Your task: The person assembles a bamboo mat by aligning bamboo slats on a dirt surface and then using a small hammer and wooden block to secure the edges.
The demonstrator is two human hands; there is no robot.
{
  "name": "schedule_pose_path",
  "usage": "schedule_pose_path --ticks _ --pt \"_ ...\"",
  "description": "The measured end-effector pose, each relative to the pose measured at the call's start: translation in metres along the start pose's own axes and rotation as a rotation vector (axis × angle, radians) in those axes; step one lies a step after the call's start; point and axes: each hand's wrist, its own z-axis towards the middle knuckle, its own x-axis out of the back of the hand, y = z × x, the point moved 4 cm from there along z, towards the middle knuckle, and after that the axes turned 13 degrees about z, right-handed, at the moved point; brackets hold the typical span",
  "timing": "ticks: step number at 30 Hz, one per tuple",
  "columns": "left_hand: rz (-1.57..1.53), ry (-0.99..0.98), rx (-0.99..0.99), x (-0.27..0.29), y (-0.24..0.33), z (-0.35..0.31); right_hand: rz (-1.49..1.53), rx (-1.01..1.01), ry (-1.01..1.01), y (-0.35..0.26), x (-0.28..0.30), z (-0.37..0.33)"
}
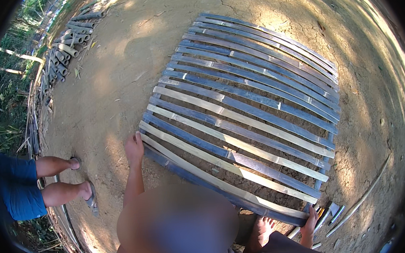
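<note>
Slatted bamboo panel (pixel 220 109) on bare earth (pixel 110 81), seen from above. From the left hand (pixel 134 150) the panel extends between 1 and 4 o'clock; from the right hand (pixel 309 222), between 10 and 12. The right hand pinches the 4-o'clock end of the nearest pale slat (pixel 215 178); the left touches its opposite end, fingers partly curled, though whether it pinches cannot be told.

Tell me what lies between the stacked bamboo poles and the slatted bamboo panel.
In the head view, dirt ground separates the bamboo poles from the slatted bamboo panel, with small dry scraps scattered there.
</note>
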Motion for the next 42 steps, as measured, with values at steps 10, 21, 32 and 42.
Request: schedule_pose_path --ticks 10,21,32,42 --pt "-0.191 -0.397 0.099 -0.068 0.023 0.083 -0.096 0.083 0.085 -0.013 -0.017 -0.003" --pt "-0.588 -0.337 0.032 -0.023 0.035 0.075 -0.344 0.384 0.345 -0.033 0.003 0.000" --pt "-0.511 -0.266 -0.171 0.000 0.120 0.160 -0.119 0.451 0.368 -0.025 -0.007 -0.012" --pt "-0.293 -0.395 -0.287 -0.043 0.231 0.233 -0.135 0.324 0.500 -0.013 -0.021 0.038"
